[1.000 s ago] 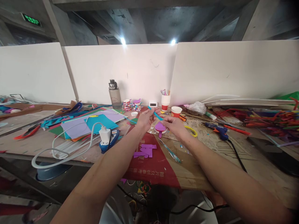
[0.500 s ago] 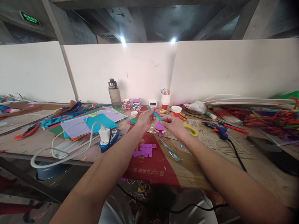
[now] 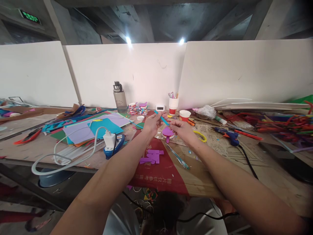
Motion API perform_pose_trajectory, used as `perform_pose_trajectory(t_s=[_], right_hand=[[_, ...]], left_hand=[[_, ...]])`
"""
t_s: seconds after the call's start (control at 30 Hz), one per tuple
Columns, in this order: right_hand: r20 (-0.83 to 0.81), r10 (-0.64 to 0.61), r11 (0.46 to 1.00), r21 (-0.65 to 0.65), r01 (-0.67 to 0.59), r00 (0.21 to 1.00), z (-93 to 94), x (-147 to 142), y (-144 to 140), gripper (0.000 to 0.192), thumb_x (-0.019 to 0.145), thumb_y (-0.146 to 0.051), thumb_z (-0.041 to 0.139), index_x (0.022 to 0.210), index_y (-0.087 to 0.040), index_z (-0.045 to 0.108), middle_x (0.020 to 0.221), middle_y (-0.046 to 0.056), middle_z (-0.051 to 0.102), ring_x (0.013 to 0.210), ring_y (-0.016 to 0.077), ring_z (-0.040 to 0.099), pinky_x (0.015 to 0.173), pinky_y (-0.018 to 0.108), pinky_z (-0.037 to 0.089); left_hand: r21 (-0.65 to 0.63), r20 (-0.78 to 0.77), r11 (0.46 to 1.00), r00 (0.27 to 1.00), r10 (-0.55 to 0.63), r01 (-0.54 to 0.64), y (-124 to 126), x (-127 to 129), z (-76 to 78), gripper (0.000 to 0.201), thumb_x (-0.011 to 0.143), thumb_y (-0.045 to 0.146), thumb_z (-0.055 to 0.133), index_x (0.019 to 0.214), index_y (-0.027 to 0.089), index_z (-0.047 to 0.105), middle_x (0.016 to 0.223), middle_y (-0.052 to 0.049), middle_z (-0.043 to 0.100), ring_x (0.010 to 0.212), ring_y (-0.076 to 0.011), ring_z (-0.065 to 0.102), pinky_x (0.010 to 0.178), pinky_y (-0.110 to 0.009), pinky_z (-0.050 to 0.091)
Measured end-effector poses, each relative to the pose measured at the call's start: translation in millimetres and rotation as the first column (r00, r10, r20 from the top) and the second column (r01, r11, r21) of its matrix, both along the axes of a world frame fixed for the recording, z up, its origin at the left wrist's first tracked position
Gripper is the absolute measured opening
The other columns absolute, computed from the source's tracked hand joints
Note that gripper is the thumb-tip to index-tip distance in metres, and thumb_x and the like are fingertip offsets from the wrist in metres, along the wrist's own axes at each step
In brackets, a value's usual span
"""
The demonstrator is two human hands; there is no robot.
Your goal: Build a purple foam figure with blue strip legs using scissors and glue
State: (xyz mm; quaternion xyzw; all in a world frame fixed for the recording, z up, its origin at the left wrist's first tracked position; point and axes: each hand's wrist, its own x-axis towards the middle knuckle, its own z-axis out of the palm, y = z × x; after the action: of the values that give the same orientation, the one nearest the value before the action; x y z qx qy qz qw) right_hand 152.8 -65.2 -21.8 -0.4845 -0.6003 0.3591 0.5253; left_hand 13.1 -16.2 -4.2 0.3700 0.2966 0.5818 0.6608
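Observation:
My left hand [image 3: 153, 123] and my right hand [image 3: 181, 128] hold a narrow blue paper strip [image 3: 164, 121] between them, above the table. Both hands are closed on it, the left around its far part and the right pinching the near end. Just below the strip lies a small round piece with a purple paper top [image 3: 168, 132] and a purple tab pointing toward me. Nearer to me, several purple paper pieces [image 3: 153, 157] lie on the red part of the cardboard. A pen [image 3: 178, 157] rests to their right.
A glue gun [image 3: 228, 135] and yellow-handled scissors [image 3: 201, 136] lie on the right. Paper cups [image 3: 185, 115] and a water bottle [image 3: 120, 98] stand at the back. Coloured paper sheets [image 3: 80, 133] and a power strip [image 3: 114, 147] with a white cable are on the left.
Both hands keep hold of the blue strip. The strip's near end has tilted slightly, and the right hand has shifted a little. The purple-topped piece shows slightly more.

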Motion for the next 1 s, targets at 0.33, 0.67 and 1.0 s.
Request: perform_pose_trajectory(t_s=[0.33, 0.67, 1.0], right_hand=[[-0.018, 0.012, 0.998, -0.056, -0.013, 1.0, 4.8, -0.8, -2.5, 0.025, 0.063, -0.037, 0.066, 0.077, -0.017, 0.066, 0.068, -0.001, 0.059, 0.059, 0.01, 0.045, 0.055, 0.025, 0.035], [-0.047, 0.016, 0.999, -0.04, -0.018, 0.999, 5.6, -2.3, -4.2, 0.021, 0.061, -0.033, 0.068, 0.074, -0.017, 0.066, 0.064, -0.003, 0.059, 0.058, 0.0097, 0.044, 0.056, 0.025, 0.034], [0.022, 0.014, 1.0, 0.002, -0.014, 1.0, 2.0, 0.3, -1.0, 0.026, 0.063, -0.043, 0.067, 0.066, -0.018, 0.062, 0.058, -0.003, 0.053, 0.054, 0.0101, 0.041, 0.054, 0.026, 0.033]], left_hand=[[-0.021, 0.065, 1.0, 0.998, 0.0, 0.002, 4.1, -0.6, -0.4, 0.006, 0.085, 0.013, 0.065, 0.08, 0.01, 0.067, 0.071, -0.004, 0.07, 0.057, -0.0065, 0.062, 0.051, -0.016, 0.042], [-0.056, 0.032, 0.998, 0.999, 0.002, 0.0, 1.5, 1.9, -3.6, 0.011, 0.087, 0.013, 0.062, 0.077, 0.011, 0.067, 0.067, -0.004, 0.069, 0.056, -0.007, 0.061, 0.05, -0.017, 0.043], [-0.102, 0.036, 0.995, 0.999, -0.013, 0.017, -0.9, 2.5, 0.9, 0.015, 0.088, 0.012, 0.059, 0.075, 0.011, 0.066, 0.063, -0.002, 0.067, 0.05, -0.0057, 0.057, 0.048, -0.017, 0.041]])
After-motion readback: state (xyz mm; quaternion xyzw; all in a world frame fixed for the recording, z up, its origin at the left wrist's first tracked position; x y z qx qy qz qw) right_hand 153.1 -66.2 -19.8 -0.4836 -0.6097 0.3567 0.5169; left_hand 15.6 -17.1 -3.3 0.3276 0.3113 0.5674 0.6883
